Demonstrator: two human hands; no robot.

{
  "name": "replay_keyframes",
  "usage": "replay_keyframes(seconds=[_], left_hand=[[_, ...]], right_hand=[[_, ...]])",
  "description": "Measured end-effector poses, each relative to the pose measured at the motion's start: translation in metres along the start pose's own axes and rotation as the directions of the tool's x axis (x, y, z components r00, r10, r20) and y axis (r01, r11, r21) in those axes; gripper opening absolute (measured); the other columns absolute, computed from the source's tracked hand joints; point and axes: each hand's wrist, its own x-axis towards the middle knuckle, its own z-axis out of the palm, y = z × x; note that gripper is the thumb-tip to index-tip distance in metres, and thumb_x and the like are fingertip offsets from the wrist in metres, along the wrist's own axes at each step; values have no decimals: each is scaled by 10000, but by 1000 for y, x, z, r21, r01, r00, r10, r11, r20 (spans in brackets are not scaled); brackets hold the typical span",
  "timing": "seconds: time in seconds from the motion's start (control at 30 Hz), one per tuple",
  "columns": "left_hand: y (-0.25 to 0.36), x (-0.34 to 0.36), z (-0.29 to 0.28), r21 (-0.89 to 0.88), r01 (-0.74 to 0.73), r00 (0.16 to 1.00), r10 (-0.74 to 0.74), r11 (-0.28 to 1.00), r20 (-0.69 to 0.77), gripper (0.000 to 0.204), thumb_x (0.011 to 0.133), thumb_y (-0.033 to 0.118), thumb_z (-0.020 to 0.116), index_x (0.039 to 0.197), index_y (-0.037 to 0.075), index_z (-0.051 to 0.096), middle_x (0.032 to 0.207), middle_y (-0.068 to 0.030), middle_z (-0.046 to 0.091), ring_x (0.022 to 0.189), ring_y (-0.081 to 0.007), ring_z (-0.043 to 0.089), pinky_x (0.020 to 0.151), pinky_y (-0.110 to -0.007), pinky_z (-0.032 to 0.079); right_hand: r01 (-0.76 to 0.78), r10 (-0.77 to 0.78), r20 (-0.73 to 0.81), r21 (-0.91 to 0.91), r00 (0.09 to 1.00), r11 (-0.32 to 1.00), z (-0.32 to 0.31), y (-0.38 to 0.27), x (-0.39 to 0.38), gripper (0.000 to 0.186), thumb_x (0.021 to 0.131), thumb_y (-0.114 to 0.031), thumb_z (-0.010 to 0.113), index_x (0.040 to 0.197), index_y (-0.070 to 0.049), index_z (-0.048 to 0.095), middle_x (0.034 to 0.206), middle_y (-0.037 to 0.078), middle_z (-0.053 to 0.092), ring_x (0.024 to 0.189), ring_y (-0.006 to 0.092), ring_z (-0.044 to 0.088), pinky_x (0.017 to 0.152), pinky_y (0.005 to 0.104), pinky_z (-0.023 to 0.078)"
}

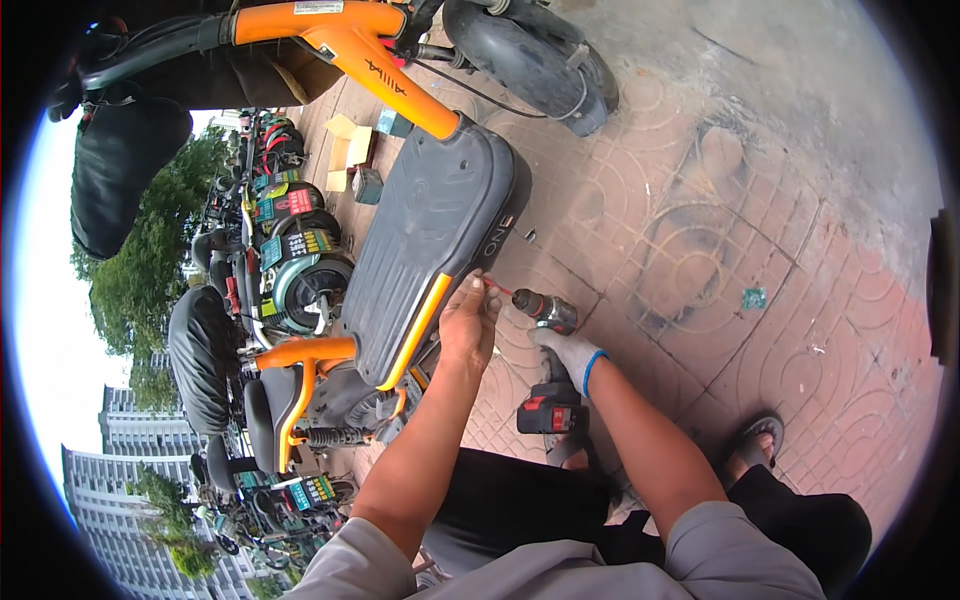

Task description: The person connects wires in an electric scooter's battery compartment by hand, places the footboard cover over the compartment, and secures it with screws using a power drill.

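Note:
An electric bike with an orange frame (365,70) and a black ribbed footboard (425,215) stands in front of me. My left hand (468,322), bare, is pressed against the footboard's side, near the yellow-orange trim strip (415,330). Its thumb and fingers pinch together at the tip of a thin red bit (497,287); whether a screw is between them I cannot make out. My right hand (568,358), in a pale glove with a blue cuff, grips a cordless drill (546,311). The drill points at the footboard's side, its red-and-black battery (551,412) hanging below.
An open cardboard box (347,148) and a small dark box (367,186) lie beyond the footboard. Several parked electric bikes (300,270) line the left. A black front wheel (530,65) rests at the top. Red paving tiles (690,260) carry a small green scrap (754,298).

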Motion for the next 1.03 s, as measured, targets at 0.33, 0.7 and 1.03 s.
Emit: replay_keyframes(seconds=[0.33,0.7,1.03], left_hand=[[0,13,5,-36,50,999,-50,998,-11,207,1079,93,617,1265,13,661,1138,-81,708,951,-192,685,866,-322,593],[5,20,2,-76,48,998,-50,996,-23,136,1066,107,640,1185,54,678,1143,-75,721,980,-188,688,874,-319,583],[7,24,0,-63,57,998,-58,996,-3,155,1061,112,648,1199,45,671,1150,-90,732,972,-185,707,853,-318,597]], right_hand=[[-15,15,25,-4,1000,1000,-8,-3,25,332,844,-380,876,886,-142,649,686,8,622,527,159,576,506,321,518],[-18,18,16,-14,1000,1000,-7,-17,30,349,854,-389,867,906,-127,642,682,21,628,519,160,591,500,329,527],[49,-48,12,-173,999,984,-4,-33,23,404,829,-475,861,893,-128,664,667,28,619,506,183,594,491,340,513]])
